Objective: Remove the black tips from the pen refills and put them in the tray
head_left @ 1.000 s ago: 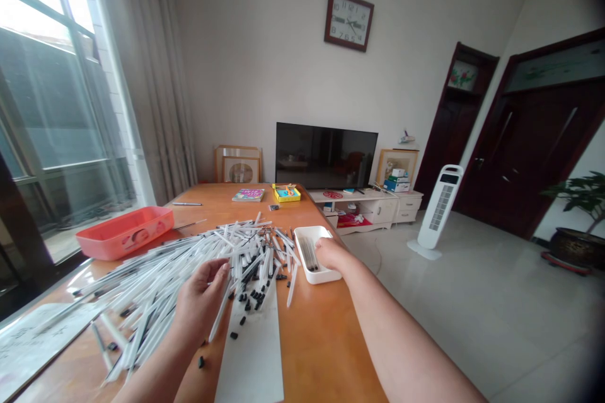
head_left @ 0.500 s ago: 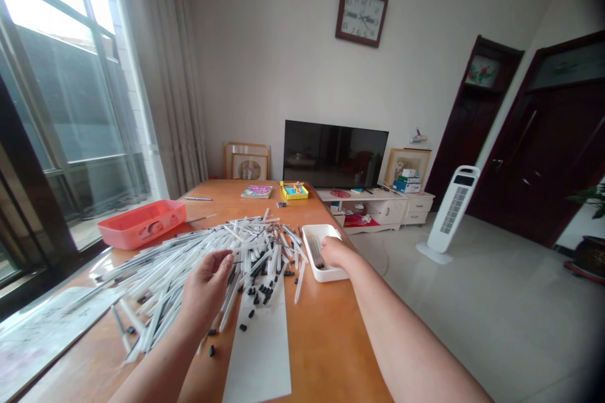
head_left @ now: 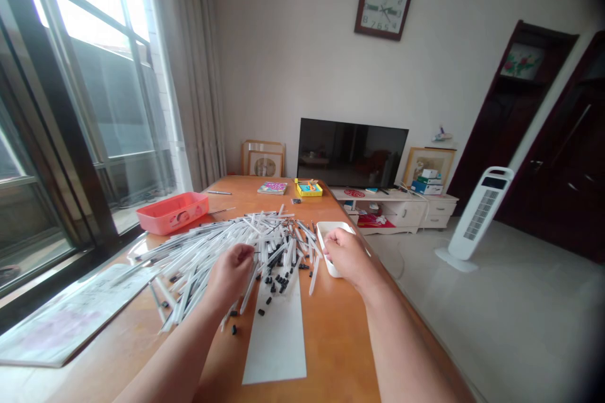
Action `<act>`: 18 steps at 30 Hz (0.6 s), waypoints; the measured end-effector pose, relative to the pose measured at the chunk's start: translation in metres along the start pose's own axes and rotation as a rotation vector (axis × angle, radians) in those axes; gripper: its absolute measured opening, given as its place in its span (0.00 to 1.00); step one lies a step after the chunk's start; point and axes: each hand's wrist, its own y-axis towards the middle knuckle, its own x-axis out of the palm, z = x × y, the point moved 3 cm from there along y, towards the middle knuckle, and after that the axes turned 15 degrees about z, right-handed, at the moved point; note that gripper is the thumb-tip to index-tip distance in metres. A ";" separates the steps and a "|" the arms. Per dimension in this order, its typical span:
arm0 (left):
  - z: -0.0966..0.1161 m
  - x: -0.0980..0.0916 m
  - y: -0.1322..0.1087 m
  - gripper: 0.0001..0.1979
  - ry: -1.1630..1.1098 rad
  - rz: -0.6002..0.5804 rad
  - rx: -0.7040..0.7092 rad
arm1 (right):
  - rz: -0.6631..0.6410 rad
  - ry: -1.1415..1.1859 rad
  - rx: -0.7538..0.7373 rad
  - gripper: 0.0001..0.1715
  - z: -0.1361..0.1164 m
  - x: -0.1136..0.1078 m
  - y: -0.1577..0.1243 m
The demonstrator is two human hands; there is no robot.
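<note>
Daylight is falling across the wooden desk, with a pink tray sitting by the window. The left hand is pinching above a heap of clear pen tubes, its hold hidden; a careless bump could slide tubes off the near-left edge. Black caps are lying on a white sheet. The right hand is curling over a white tray, grip unclear, near the right edge.

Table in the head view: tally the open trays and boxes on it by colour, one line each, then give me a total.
Coral-red plastic tray: 1
White plastic tray: 1
Yellow box: 1
Total: 3
</note>
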 end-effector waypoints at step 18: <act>0.029 0.005 -0.026 0.12 0.570 -0.054 0.396 | 0.064 0.098 -0.090 0.12 -0.002 0.052 -0.026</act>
